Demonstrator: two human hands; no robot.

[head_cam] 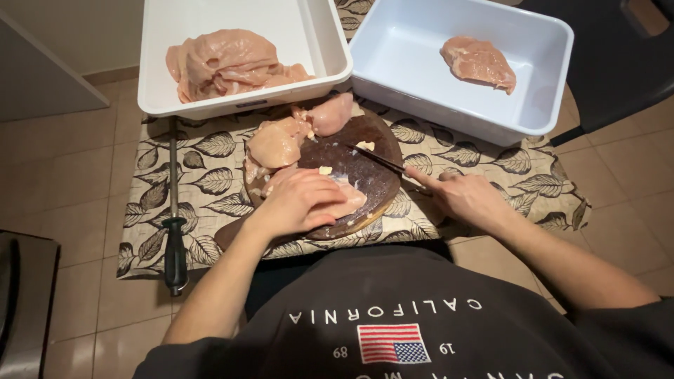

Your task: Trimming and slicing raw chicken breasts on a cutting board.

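Chicken [345, 201] lies on a round dark board [365, 175], and the left hand [298, 200] rests flat on top of it. The fingers [330, 193] are spread a little and press down on the meat. Only a pale edge of this piece peeks out past the fingertips, on the side toward the knife.

The right hand [467, 196] is just to the right of the board. It is curled around the knife [375, 159] handle, with one finger stretched out along the top. The thin blade points up and left over the board, close to the pressed piece but not on it. The handle is hidden in the hand.

More chicken pieces [295, 133] sit at the far edge of the board, above the left hand and a bit apart from it. Two tiny scraps [365, 145] lie on the dark wood near the blade.

The board sits on a leaf cloth [210, 168]. A long rod with a black handle [174, 210] lies on the cloth, well to the left of the left hand.

Behind the board stand two white tubs. The left tub [309, 42] holds a pile of raw chicken [225, 63]. The right tub [547, 63] holds one piece [479, 62].
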